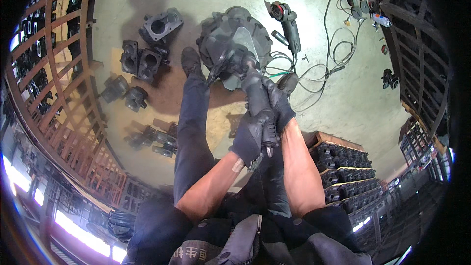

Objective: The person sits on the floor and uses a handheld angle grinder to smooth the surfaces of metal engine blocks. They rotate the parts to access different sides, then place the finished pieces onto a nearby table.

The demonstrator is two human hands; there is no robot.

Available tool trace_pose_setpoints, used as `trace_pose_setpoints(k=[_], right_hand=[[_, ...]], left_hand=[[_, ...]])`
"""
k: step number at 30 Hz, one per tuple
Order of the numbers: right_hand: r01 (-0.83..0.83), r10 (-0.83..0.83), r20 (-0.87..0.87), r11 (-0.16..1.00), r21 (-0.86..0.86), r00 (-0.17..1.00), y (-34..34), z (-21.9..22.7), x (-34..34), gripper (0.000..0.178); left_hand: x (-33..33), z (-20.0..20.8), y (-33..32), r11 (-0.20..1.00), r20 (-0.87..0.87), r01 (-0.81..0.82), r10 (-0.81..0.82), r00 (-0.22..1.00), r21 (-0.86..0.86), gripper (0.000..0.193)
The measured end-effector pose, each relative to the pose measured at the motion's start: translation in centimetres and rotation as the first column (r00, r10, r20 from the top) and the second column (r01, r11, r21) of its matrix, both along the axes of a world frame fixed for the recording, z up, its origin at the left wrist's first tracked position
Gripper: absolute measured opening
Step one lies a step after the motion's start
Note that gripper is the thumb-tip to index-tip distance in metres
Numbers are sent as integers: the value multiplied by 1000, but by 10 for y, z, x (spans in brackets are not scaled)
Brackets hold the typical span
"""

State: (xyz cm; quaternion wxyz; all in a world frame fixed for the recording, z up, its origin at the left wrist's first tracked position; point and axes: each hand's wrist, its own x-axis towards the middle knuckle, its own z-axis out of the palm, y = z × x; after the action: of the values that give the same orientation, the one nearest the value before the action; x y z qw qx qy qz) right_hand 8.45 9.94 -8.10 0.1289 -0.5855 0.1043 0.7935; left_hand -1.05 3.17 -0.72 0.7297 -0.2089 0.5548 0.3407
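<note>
I hold a long black angle grinder [257, 93] in both gloved hands, its body slanting up and away from me. My left hand [248, 138] is wrapped round the rear part of the body. Farther forward, my right hand [277, 102] grips it along the right side. The grinder's head lies over a dark, round, lobed block [211, 37] on the floor between my feet. A grey, flat, rounded shape shows beyond the head; I cannot tell whether it is the disc or part of a workpiece. The contact point is hidden.
Dark metal castings [164, 23] lie on the floor to the left, with several more nearer me. A second grinder [290, 27] and looped cables [326, 73] lie at the right. Stacked castings [343, 167] stand near right. Rusty metal racks [61, 44] line the left side.
</note>
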Motion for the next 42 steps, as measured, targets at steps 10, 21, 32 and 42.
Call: trace_pose_setpoints(k=[10, 21, 32, 42], right_hand=[[-37, 37, 2, 999, -37, 999, -6, -35, 14, 47], [77, -77, -14, 997, 4, 997, -2, -33, 7, 37], [34, -34, 50, 999, 9, 998, -9, -36, -2, 36], [8, -7, 41, 1000, -23, 999, -4, -17, 5, 36]], left_hand=[[2, -4, 9, 954, -77, 275, -268, 960, 116, 25], [6, -17, 7, 998, 8, 64, -64, 998, -22, 21], [-4, -22, 1, 994, 1, 104, -104, 995, -31, 22], [2, -13, -9, 960, -101, 251, -240, 966, 126, 24]])
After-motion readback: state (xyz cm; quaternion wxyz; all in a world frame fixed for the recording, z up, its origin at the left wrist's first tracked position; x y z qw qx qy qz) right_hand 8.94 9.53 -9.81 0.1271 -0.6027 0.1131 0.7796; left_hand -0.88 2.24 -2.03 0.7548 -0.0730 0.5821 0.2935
